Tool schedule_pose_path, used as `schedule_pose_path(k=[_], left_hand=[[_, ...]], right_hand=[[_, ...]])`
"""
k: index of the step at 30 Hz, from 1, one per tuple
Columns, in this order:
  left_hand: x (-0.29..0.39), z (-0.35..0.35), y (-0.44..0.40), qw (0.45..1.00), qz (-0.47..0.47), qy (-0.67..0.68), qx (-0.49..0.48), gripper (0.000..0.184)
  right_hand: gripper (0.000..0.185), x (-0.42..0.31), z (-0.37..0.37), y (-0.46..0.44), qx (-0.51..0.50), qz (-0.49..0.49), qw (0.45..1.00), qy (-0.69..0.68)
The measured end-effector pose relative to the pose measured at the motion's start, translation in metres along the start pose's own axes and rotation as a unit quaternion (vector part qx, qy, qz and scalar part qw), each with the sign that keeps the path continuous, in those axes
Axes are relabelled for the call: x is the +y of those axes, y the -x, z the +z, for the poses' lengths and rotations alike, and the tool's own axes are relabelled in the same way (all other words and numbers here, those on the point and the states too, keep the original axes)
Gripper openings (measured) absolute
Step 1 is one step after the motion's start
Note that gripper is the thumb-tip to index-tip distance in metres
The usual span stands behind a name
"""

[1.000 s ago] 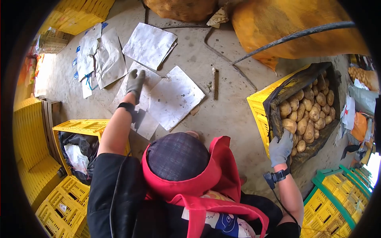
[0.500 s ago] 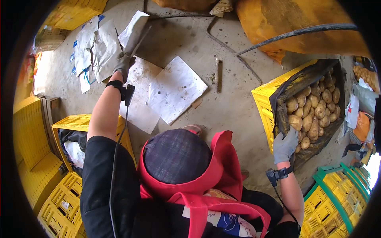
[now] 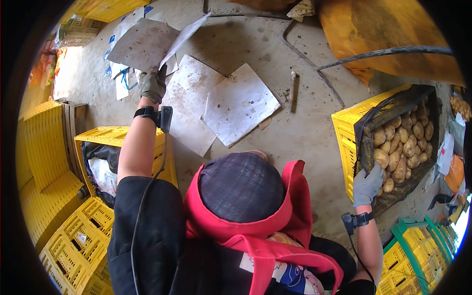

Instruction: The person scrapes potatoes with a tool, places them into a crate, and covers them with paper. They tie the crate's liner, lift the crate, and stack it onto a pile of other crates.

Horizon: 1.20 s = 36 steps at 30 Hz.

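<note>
My left hand [image 3: 153,88], in a dark grey glove, is closed on the lower edge of a creased, dirt-marked sheet of paper [image 3: 142,45], which is raised off the floor. One part of it spreads left and another stands up to the right. Below and right, two more stained white sheets [image 3: 241,105] overlap on the floor. My right hand [image 3: 368,186], in a lighter grey glove, grips the near rim of a yellow crate [image 3: 345,132] with a black liner [image 3: 365,129]. Potatoes [image 3: 405,142] fill the crate, close to my fingertips.
More papers with a blue cord [image 3: 125,78] lie behind the raised sheet. A short stick [image 3: 293,93] and a dark hose [image 3: 383,51] lie on the concrete. Yellow crates [image 3: 73,246] stand at left, others in a green frame [image 3: 418,250] at lower right. Orange sacking [image 3: 393,29] hangs at upper right.
The sheet in my left hand has swung and opened out to the left, now covering papers behind it. My right hand stays at the crate rim. The whole view has shifted slightly.
</note>
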<state>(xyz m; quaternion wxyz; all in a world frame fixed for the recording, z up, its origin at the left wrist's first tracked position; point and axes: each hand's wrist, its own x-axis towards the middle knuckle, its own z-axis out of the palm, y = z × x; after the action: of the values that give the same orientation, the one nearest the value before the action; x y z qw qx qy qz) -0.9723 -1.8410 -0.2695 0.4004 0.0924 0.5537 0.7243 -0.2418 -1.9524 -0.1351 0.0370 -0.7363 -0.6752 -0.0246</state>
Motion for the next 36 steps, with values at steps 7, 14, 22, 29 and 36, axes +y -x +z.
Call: schedule_pose_path(k=[7, 14, 22, 29, 36], left_hand=[[-0.036, -0.020, -0.014, 0.993, -0.117, 0.018, -0.028, 0.011], [-0.050, 0.056, 0.076, 0.880, -0.250, -0.380, -0.135, 0.046], [-0.022, -0.007, 0.079, 0.546, -0.090, -0.833, 0.030, 0.119], [-0.064, -0.078, 0.040, 0.628, -0.117, -0.768, -0.039, 0.070], [-0.048, -0.071, 0.053, 0.644, -0.101, -0.751, -0.101, 0.118]], right_hand=[[0.047, -0.005, -0.005, -0.001, -0.027, 0.031, 0.999, 0.000], [0.048, -0.002, -0.004, -0.001, -0.012, 0.004, 1.000, 0.002], [0.056, -0.021, -0.024, -0.003, -0.037, 0.017, 0.997, -0.065], [0.058, -0.092, -0.023, -0.040, 0.019, -0.226, 0.969, -0.095], [0.065, -0.155, 0.086, -0.087, -0.212, -0.145, 0.951, -0.174]])
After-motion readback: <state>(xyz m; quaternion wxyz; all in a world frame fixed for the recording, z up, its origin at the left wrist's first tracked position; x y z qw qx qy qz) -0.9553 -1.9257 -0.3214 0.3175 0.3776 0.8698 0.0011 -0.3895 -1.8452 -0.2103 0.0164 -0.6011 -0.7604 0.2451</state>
